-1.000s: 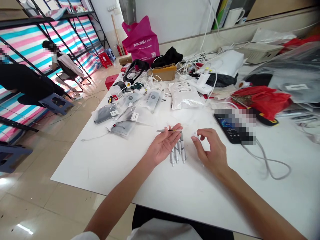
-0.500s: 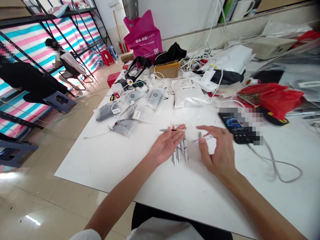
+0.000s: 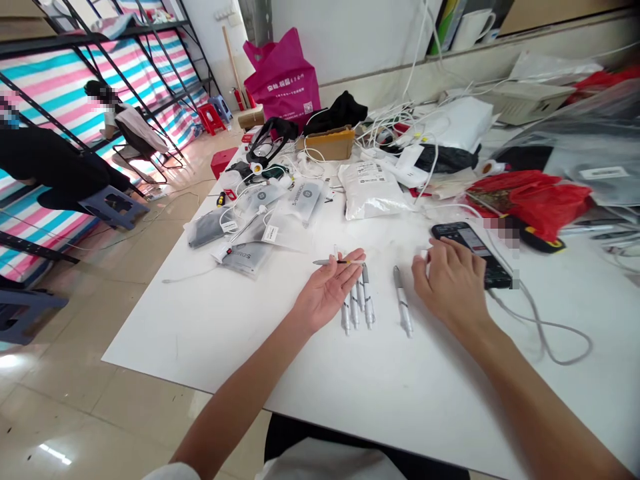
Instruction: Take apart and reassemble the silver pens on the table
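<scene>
A white table (image 3: 150, 347) fills the middle of a tiled room, seen from its near edge. The person's left hand (image 3: 326, 292) lies open and palm up near the table's centre, with a thin dark pen (image 3: 339, 262) resting across the fingers, not gripped. Just below those fingers, a row of silver pens (image 3: 357, 310) lies side by side on the tabletop. A lone silver pen (image 3: 403, 301) lies apart from them, between the two hands. The right hand (image 3: 450, 283) is half open, back up, fingers loosely curved and holding nothing visible, just beside a black smartphone (image 3: 470, 253) whose screen is partly pixelated.

Toward the far edge, flat plastic pouches (image 3: 255, 259) and a white padded mailer (image 3: 370, 191) lie among tangled white cables (image 3: 390, 120). A red plastic bag (image 3: 530, 203) sits toward the far right corner, and a grey cable (image 3: 543, 325) loops along the right side. Beyond the table, a magenta tote bag (image 3: 283, 80) stands against the wall. On the left, metal bunk frames hung with pink, teal and white striped sheeting (image 3: 50, 113) line the room, and a seated person (image 3: 125, 127) sits beside them.
</scene>
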`<state>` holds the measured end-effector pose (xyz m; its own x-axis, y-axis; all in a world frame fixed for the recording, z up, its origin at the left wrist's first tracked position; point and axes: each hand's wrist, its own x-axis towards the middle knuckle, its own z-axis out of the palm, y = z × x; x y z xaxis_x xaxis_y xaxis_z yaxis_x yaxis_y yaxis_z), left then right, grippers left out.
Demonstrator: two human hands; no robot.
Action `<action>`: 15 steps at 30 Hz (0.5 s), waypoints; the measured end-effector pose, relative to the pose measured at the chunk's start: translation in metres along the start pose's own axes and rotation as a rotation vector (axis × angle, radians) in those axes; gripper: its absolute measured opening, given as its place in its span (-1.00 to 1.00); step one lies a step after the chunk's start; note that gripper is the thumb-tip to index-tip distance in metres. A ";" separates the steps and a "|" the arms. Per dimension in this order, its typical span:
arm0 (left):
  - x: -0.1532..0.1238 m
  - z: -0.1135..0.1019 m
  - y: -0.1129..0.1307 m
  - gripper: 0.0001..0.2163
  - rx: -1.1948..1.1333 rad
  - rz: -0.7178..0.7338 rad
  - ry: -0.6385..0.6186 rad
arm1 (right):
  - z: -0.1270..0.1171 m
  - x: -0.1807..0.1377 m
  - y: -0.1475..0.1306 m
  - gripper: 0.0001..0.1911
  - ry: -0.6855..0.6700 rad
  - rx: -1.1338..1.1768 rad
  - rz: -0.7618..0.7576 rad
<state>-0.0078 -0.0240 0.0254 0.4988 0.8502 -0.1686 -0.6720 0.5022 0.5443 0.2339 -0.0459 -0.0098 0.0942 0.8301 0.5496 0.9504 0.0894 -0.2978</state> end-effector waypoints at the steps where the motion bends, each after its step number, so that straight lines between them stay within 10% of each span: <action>1: 0.000 0.000 0.000 -0.86 0.000 0.000 -0.004 | -0.001 0.000 -0.003 -0.84 -0.001 -0.006 -0.003; 15: 0.001 -0.004 0.003 -0.86 -0.010 0.032 -0.036 | -0.003 -0.009 -0.002 -0.80 -0.005 -0.158 0.002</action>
<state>-0.0114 -0.0213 0.0233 0.4963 0.8597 -0.1210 -0.6935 0.4764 0.5404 0.2317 -0.0549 -0.0117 0.0953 0.8327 0.5454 0.9850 0.0004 -0.1727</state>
